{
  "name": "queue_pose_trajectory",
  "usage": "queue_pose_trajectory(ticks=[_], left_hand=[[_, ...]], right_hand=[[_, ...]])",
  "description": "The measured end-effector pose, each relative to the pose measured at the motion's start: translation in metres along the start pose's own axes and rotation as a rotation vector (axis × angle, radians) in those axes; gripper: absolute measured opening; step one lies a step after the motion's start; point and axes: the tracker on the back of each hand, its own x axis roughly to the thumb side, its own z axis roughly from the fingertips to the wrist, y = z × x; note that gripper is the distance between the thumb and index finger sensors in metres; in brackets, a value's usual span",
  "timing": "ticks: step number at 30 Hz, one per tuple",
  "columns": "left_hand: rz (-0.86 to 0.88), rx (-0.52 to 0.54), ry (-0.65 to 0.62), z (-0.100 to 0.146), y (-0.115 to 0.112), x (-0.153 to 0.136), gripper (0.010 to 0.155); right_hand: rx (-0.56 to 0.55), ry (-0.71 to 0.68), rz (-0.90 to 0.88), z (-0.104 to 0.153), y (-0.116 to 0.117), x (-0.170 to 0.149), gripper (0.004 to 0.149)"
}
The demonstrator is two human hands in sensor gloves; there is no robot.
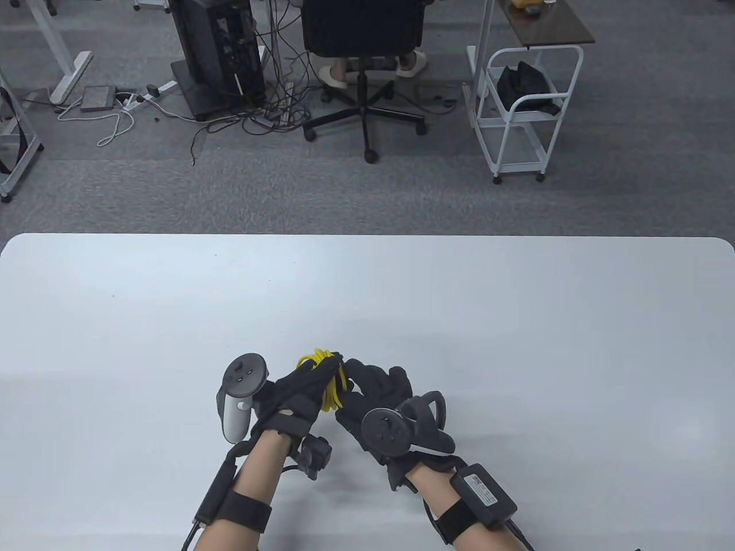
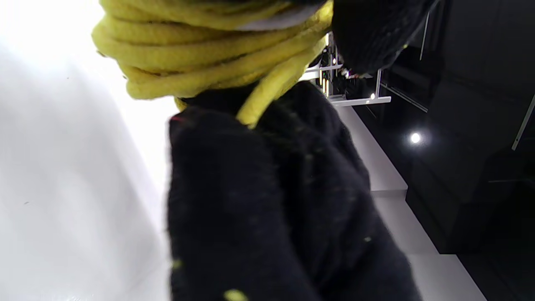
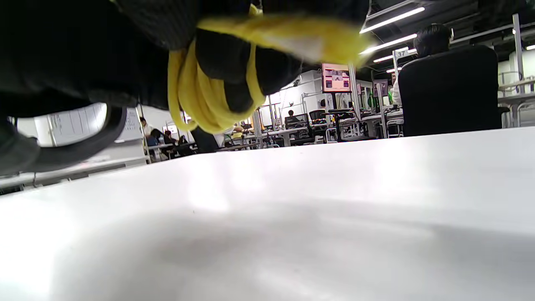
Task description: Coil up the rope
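The yellow rope (image 1: 330,379) is wound in several loops around the fingers of my left hand (image 1: 304,387), held a little above the white table (image 1: 517,321) near its front edge. My right hand (image 1: 376,384) is pressed against the coil from the right and grips a strand of it. In the left wrist view the loops (image 2: 200,50) sit at the top, with one strand running down into the dark glove of my right hand (image 2: 267,200). In the right wrist view the loops (image 3: 196,96) hang around gloved fingers (image 3: 228,67) above the table, with a blurred strand (image 3: 288,37) across the top.
The table's far edge (image 1: 367,235) runs across the middle of the table view. Beyond it on the floor stand an office chair (image 1: 364,69), a white cart (image 1: 522,109) and a computer tower (image 1: 218,51) with cables.
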Motion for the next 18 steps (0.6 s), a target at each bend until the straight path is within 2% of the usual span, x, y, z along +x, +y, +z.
queue_pose_trajectory(ticks=[6, 10, 13, 15, 18], left_hand=[[-0.054, 0.008, 0.003, -0.001, -0.001, 0.002, 0.059], [-0.107, 0.030, -0.020, 0.000, -0.001, 0.006, 0.057], [-0.231, 0.066, -0.072, 0.002, 0.000, 0.013, 0.055], [-0.340, 0.099, -0.113, 0.004, 0.000, 0.019, 0.054], [-0.577, 0.153, -0.167, 0.008, -0.004, 0.029, 0.052]], right_hand=[[0.022, 0.026, 0.067, 0.000, 0.005, 0.002, 0.040], [0.048, 0.037, 0.119, 0.000, 0.006, 0.000, 0.045], [0.035, 0.047, 0.107, 0.000, 0.004, -0.007, 0.051], [0.019, 0.102, 0.103, 0.001, 0.000, -0.016, 0.056], [0.063, 0.240, 0.092, 0.003, -0.005, -0.036, 0.063]])
